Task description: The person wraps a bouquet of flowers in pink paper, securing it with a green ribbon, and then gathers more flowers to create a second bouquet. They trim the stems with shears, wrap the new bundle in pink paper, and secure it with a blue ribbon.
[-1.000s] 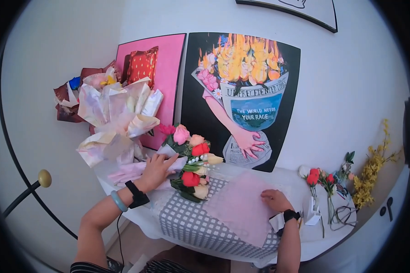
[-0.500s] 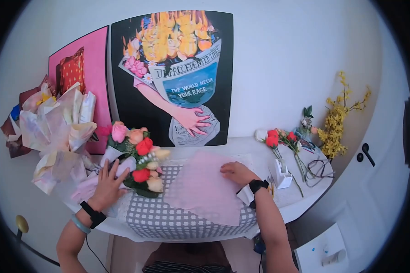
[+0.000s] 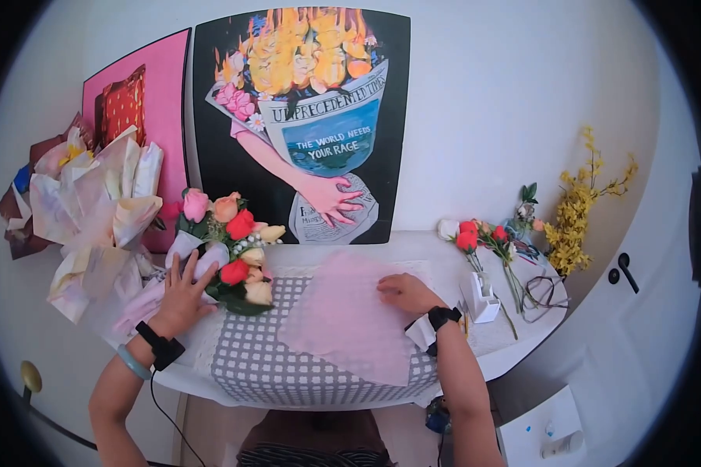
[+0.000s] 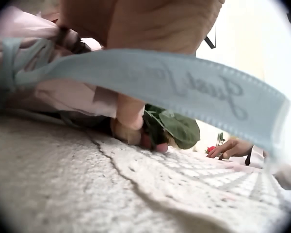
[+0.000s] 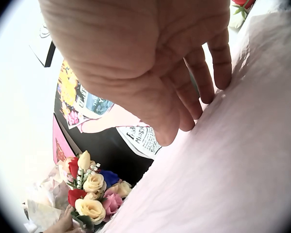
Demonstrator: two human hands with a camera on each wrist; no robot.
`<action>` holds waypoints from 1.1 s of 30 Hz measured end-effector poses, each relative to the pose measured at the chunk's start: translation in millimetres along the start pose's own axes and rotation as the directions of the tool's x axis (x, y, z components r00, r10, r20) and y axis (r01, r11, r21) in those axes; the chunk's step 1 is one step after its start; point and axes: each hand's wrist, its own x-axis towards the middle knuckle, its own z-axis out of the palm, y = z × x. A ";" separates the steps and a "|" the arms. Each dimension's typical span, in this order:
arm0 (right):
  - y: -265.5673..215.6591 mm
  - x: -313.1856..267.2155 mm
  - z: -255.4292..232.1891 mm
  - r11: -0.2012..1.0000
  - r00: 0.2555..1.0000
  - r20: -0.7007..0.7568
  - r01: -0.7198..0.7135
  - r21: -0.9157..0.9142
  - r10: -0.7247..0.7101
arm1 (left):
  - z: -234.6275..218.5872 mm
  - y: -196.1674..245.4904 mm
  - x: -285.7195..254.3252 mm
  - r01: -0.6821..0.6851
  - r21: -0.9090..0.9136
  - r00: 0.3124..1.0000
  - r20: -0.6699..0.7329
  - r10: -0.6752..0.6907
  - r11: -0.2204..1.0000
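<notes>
My left hand (image 3: 185, 298) rests with spread fingers on the lilac wrapping of a bouquet (image 3: 241, 226) of red, pink and cream roses. In the left wrist view its thumb (image 4: 130, 114) comes down by the table surface, beside green leaves. A pale blue ribbon (image 4: 184, 87) with script lettering crosses in front of that hand. My right hand (image 3: 407, 293) lies over the right side of a thin pink wrapping sheet (image 3: 350, 319). Its fingertips (image 5: 222, 80) touch the sheet, slightly bent, in the right wrist view. A grey checked cloth (image 3: 249, 354) lies underneath.
Another bouquet in pale paper (image 3: 93, 210) stands at the left. A white tape dispenser (image 3: 484, 300), loose rose stems (image 3: 506, 284) and eyeglasses (image 3: 547, 294) lie at the right, near yellow flowers (image 3: 572, 233). Two pictures lean on the wall, one a black painting (image 3: 389, 156).
The head view has swung to the right. My left hand and the bouquet have shifted slightly back toward the wall. My right hand stays on the pink sheet.
</notes>
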 end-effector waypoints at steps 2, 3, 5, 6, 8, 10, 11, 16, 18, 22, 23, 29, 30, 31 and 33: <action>-4.9 0.2 -0.3 0.996 0.998 -0.006 -0.067 0.052 0.068 | -8.2 0.5 -7.1 -0.046 -0.078 0.999 0.006 0.047 0.996; -6.5 0.7 -1.4 0.995 0.997 -0.012 -0.081 0.060 0.082 | -10.6 1.0 -9.6 -0.074 -0.095 0.997 -0.006 0.074 0.993; -8.7 1.4 -4.6 0.992 0.993 -0.028 -0.109 0.068 0.111 | -13.4 3.7 -13.3 -0.096 -0.117 0.995 -0.020 0.094 0.988; -10.8 -0.1 -4.5 0.992 0.991 -0.058 -0.124 -0.029 0.122 | -14.5 5.5 -14.5 -0.089 -0.122 0.996 -0.018 0.087 0.988; -14.3 -3.3 -3.4 0.962 0.983 -0.127 -0.161 -0.222 0.136 | -17.0 7.3 -17.2 -0.084 -0.125 0.996 -0.027 0.081 0.989; -12.9 0.9 -1.8 0.948 0.976 0.004 -0.211 -0.239 0.218 | -18.3 12.5 -17.0 -0.108 -0.131 0.994 -0.047 0.103 0.985; -11.0 0.9 -1.7 0.936 0.961 0.062 -0.248 -0.248 0.271 | -19.2 15.4 -16.7 -0.097 -0.133 0.995 -0.035 0.094 0.986; -11.9 0.9 -1.5 0.946 0.966 0.058 -0.231 -0.229 0.250 | -27.3 34.7 -15.4 -0.097 -0.104 0.992 -0.085 0.088 0.990; -10.6 2.2 -1.8 0.955 0.973 0.004 -0.225 -0.194 0.230 | -37.7 54.9 -12.9 -0.181 -0.123 0.973 -0.163 0.160 0.976; -38.7 -19.8 -23.1 0.976 0.966 -0.224 -0.162 -0.143 0.127 | -52.1 111.1 -7.8 -0.364 -0.321 0.931 -0.132 0.339 0.874; -50.5 -24.9 -37.7 0.978 0.958 -0.270 -0.138 -0.158 0.092 | -48.5 123.4 -5.7 -0.413 -0.352 0.908 -0.086 0.410 0.840; 20.7 -114.3 -150.2 0.911 0.764 -0.588 -0.398 -0.107 0.265 | -25.7 175.7 11.8 -0.529 -0.409 0.798 0.058 0.599 0.744; 51.4 -131.6 -163.7 0.830 0.770 -0.571 -0.496 -0.256 0.284 | -19.8 179.8 16.1 -0.535 -0.423 0.791 0.052 0.609 0.731; 70.2 -146.3 -171.4 0.728 0.771 -0.498 -0.594 -0.340 0.397 | -9.4 182.9 19.9 -0.516 -0.456 0.783 0.092 0.615 0.725; 110.4 -167.0 -169.2 0.638 0.757 -0.489 -0.641 -0.427 0.433 | 10.2 186.3 26.3 -0.470 -0.513 0.766 0.169 0.620 0.719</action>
